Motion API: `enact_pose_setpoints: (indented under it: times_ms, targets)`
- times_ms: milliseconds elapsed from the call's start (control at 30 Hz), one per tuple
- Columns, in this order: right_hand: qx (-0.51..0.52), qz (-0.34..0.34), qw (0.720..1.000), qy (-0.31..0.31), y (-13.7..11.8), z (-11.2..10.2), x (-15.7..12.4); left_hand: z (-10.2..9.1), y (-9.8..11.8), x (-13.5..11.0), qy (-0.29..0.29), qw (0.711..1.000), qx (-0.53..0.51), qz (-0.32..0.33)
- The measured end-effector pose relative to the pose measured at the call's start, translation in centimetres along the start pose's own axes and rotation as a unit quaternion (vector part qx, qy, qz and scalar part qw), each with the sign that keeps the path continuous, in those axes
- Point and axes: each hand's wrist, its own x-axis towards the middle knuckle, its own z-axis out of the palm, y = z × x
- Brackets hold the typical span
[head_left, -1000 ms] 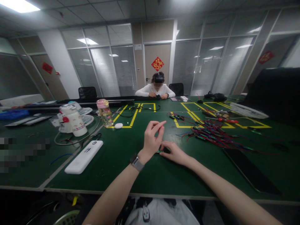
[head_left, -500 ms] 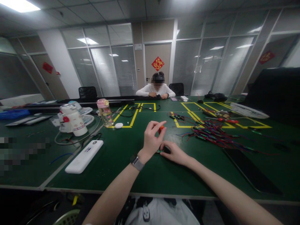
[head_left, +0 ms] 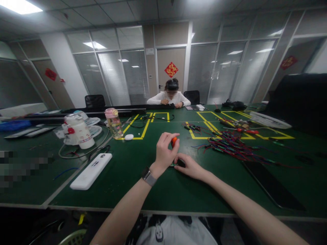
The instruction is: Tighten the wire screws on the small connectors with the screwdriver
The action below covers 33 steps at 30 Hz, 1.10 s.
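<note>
My left hand (head_left: 165,149), with a watch on its wrist, is raised over the green table (head_left: 143,200) in front of me. Its thumb and fingers close round a small orange handle-like piece (head_left: 174,141); the rest of that piece is hidden behind the hand. Just below and to the right, my right hand (head_left: 190,166) rests on the table with curled fingers. At its fingertips lies a small green circuit board (head_left: 173,165), mostly covered, which the fingers hold against the tabletop.
Right of my hands lies a pile of red and blue wires with small green boards (head_left: 224,144), beside a dark flat panel (head_left: 273,185). To the left are a white power bank (head_left: 92,172), a pink-lidded bottle (head_left: 114,124) and a white jug (head_left: 80,132). A person (head_left: 170,95) sits opposite.
The orange piece in my left hand has turned slightly, showing more orange and less black. My left fingers have shifted a little. The right hand stays on the circuit board.
</note>
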Motion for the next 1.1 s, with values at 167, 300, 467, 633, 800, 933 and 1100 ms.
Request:
enact_pose_setpoints:
  times_ms: [167, 300, 467, 633, 800, 933, 1100]
  targets:
    - [-0.011, -0.002, 1.0, -0.002, -0.02, 0.04, -0.02, -0.19, 0.04, -0.03, -0.01, 1.0, -0.028, -0.005]
    - [-0.012, -0.005, 1.0, -0.003, 0.33, 0.18, -0.05, -0.02, -0.25, -0.22, -0.008, 0.999, -0.043, -0.017]
    - [0.002, -0.003, 1.0, -0.004, 0.7, 0.27, -0.02, 0.05, -0.71, -0.21, 0.036, 0.999, -0.021, -0.032]
    - [0.002, -0.007, 1.0, -0.001, 0.82, 0.41, 0.02, -0.3, -0.79, 0.08, 0.007, 0.999, -0.032, -0.029]
    - [0.003, -0.012, 1.0, 0.003, 0.83, 0.45, -0.02, 0.05, -0.76, 0.06, -0.037, 0.992, -0.106, -0.05]
    - [-0.007, -0.006, 1.0, 0.002, 0.68, 0.38, -0.05, 0.33, -0.75, 0.15, -0.022, 0.991, -0.11, -0.068]
    - [-0.016, -0.007, 1.0, -0.001, 0.44, 0.27, -0.01, 0.08, -0.52, 0.2, -0.014, 0.997, -0.059, -0.045]
